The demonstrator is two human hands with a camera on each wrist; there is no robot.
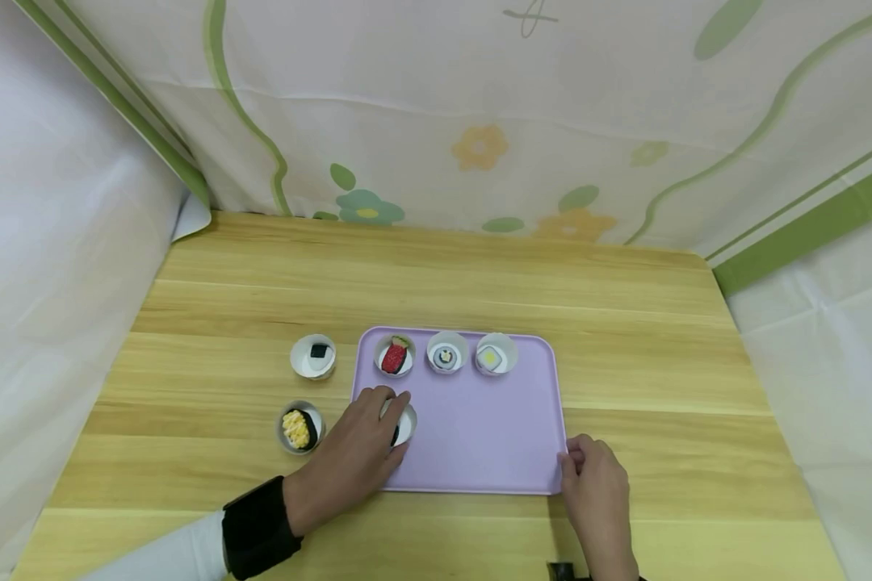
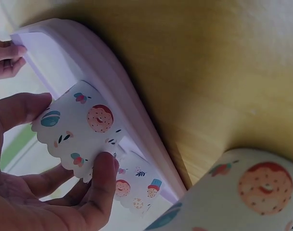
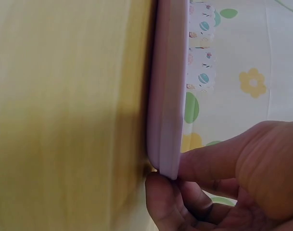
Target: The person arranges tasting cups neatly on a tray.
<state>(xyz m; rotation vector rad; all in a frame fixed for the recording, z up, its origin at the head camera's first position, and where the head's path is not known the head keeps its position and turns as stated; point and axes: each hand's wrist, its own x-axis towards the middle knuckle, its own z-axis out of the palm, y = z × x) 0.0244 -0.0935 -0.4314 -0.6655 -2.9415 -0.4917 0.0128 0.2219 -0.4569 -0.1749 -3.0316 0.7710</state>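
At our right hand (image 1: 597,484), thumb and fingers pinch the near corner of the lilac tray (image 1: 480,440), which should steady it. To the left, inside the tray's left edge, our left hand (image 1: 363,440) spans a printed white cup (image 1: 408,426); thumb and fingers curve round its outer wall, spread to its width. Our fingers partly hide its dark contents, and we cannot tell whether its base rests on the tray. For a clean placement, we should hold the cup level, grip lightly to avoid buckling the wall, seat the base fully, and only then part the fingers evenly.

Just left of the left hand, on the table (image 1: 661,363), a yellow-topped sushi piece (image 1: 300,429) sits in its own cup (image 1: 317,420); our wrist needs clearance there. Farther out on that side is a black-and-white piece (image 1: 320,351), also in a cup. Beyond the left fingertips, three cups (image 1: 448,338) form a row along the tray's far edge; we should avoid nudging them. Farthest from both hands hangs flowered fabric (image 1: 407,105).
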